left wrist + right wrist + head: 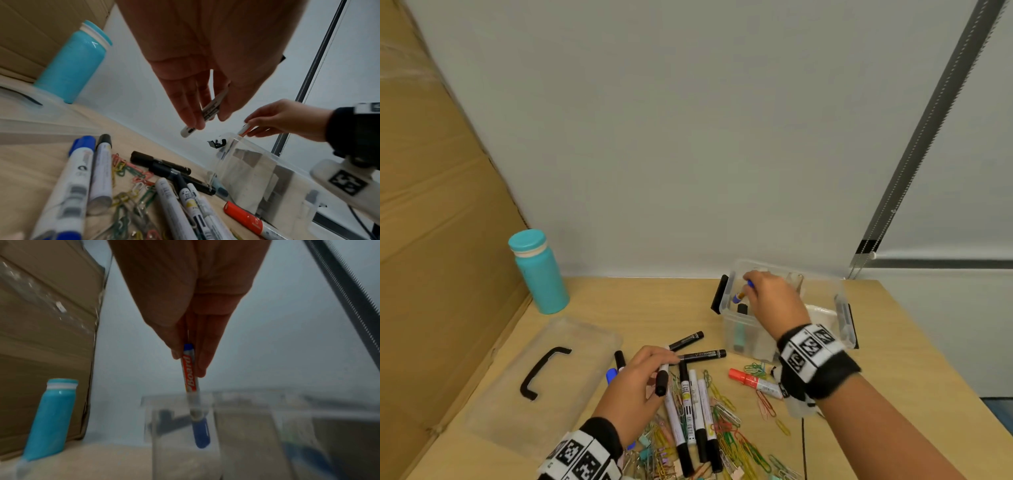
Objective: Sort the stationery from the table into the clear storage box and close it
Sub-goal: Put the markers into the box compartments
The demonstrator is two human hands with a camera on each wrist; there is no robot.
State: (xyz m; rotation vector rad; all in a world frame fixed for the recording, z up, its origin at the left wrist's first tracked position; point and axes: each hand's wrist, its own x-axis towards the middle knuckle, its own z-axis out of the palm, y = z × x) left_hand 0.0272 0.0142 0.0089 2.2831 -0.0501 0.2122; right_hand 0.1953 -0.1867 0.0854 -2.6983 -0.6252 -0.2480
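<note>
The clear storage box (pixel 732 327) stands open at the back right of the table. My right hand (pixel 750 284) is over its left end and pinches a blue board marker (pixel 740 295) that points cap down. In the right wrist view the blue board marker (pixel 190 378) has its cap below the box rim (pixel 176 400). My left hand (pixel 666 365) hovers over the pile and holds a white marker with a black cap (pixel 662 378). The left wrist view shows the fingers (pixel 191 116) pinching that marker (pixel 208 111). More markers (pixel 693 407), a red marker (pixel 751 379) and coloured paper clips (pixel 727 430) lie loose on the table.
The box's clear lid (pixel 571 346) with a black handle (pixel 543 371) lies flat at the left. A teal bottle (pixel 539 270) stands behind it near the wall. A cardboard sheet (pixel 431 240) leans along the left side. Binder clips (pixel 650 452) lie at the table's near edge.
</note>
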